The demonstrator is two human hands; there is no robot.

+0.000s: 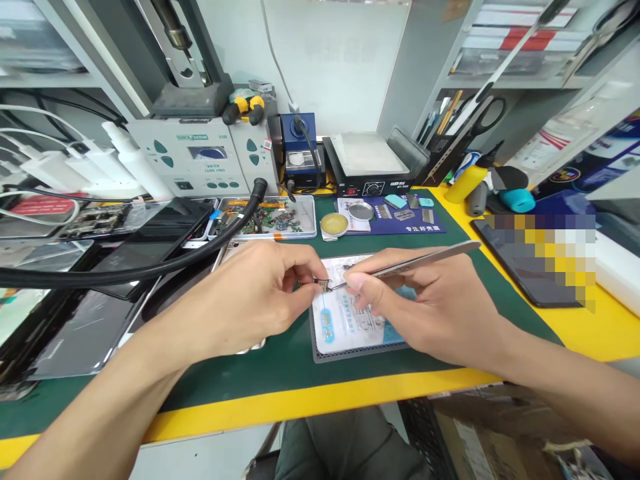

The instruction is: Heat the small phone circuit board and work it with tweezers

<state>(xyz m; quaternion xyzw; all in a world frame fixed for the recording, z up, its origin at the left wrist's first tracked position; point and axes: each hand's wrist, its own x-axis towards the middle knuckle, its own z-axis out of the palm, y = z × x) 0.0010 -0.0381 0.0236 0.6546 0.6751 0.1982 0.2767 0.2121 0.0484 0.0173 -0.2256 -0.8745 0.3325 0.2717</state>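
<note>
Left hand (pixel 260 293) pinched on a tiny chip (pixel 323 285), right hand (pixel 425 303) clamped on tweezers (pixel 410 262) touching it, above the white card (pixel 345 320).

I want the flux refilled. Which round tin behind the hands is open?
The left tin, showing yellow paste; the tin right of it shows only grey metal.

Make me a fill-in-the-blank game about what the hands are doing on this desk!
1. The right hand holds metal ____.
2. The left hand pinches a tiny part between thumb and ____.
3. The work mat under the hands is ____.
4. The squeeze bottle at the back right is ____.

Missing words: tweezers; finger; green; yellow
</note>
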